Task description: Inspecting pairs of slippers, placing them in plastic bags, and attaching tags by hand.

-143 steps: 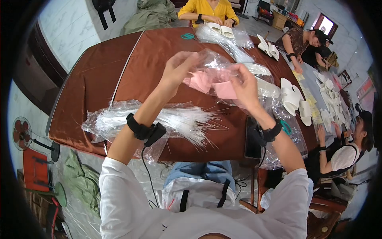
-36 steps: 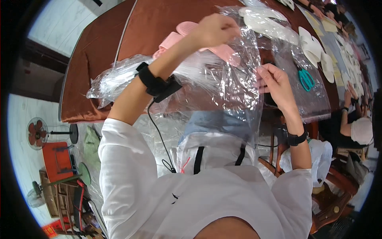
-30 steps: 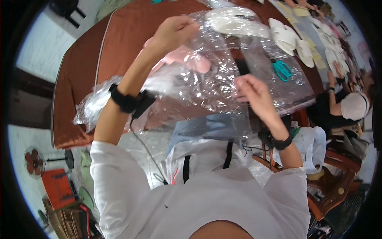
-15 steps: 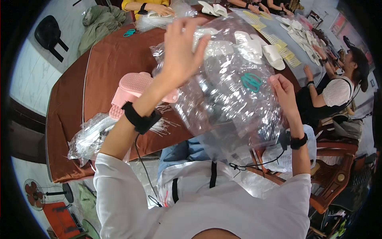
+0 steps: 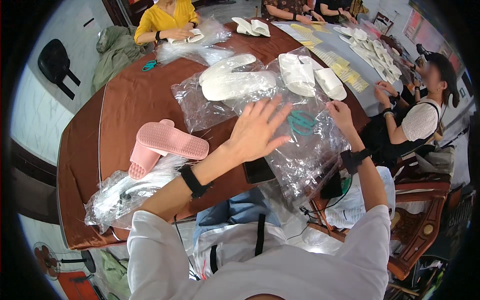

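A clear plastic bag [image 5: 305,165] lies over the table edge in front of me, its lower part hanging down. My left hand [image 5: 260,125] is open over the bag, fingers spread. At the bag's right side my right hand [image 5: 341,116] pinches its edge. Through the film show teal-handled scissors [image 5: 301,122]. Just beyond are a pair of white slippers, one of them [image 5: 296,75] upright beside another [image 5: 331,84]. More white slippers [image 5: 235,86] lie soles up to the left, on or in clear plastic. A pair of pink slippers [image 5: 172,140] rests left of my left forearm.
A plastic bag of thin white strips [image 5: 132,192] sits at the table's left front. A flat black object [image 5: 259,171] lies by the near edge. Across the brown table [image 5: 120,110], a person in yellow [image 5: 165,22] handles white slippers. Another person [image 5: 425,107] sits at right.
The plastic bag, held up and spread half a second ago, has come down onto the table. My left hand has dropped toward me, off the bag's far edge; the right still pinches it.
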Tool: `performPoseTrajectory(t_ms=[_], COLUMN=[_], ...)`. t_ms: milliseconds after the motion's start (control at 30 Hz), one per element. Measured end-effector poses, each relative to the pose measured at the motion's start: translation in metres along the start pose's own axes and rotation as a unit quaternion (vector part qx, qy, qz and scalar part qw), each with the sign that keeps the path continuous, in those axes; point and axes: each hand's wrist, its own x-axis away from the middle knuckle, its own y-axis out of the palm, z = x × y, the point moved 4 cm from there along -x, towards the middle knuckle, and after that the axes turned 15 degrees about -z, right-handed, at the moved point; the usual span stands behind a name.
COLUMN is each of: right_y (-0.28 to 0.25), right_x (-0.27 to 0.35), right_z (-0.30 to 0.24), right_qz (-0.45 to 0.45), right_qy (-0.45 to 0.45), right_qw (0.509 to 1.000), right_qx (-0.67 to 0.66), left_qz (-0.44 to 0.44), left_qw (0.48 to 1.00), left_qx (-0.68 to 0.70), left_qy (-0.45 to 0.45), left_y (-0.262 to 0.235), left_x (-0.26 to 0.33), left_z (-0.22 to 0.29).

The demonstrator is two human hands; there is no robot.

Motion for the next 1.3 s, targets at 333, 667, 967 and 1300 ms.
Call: performPoseTrajectory(t_ms=[333,667,967,1300], right_y=[-0.001,-0.007,0.035,-0.034], right_x=[-0.005,0.022,0.016,0.054], right_z=[0.014,-0.004,-0.048,-0.009], right_qz=[-0.012,-0.284,-0.217,-0.049], right_qy=[0.041,0.054,-0.119,-0.087], right_qw=[0.997,0.815,0.969,0.993], right_qx=[-0.057,-0.502,-0.017,0.069], left_qz=[-0.175,-0.273,-0.306,-0.317], left_qw=[0.982,0.952,0.937,0.929], left_qx=[0.052,0.118,0.143,0.156], left_qy=[-0.043,-0.072,-0.095,-0.112], left_y=[0.083,0.112,0.109,0.111], left_x=[0.003,0.002,-0.003,-0.001], left_z=[-0.039,-0.054,-0.056,-0.06])
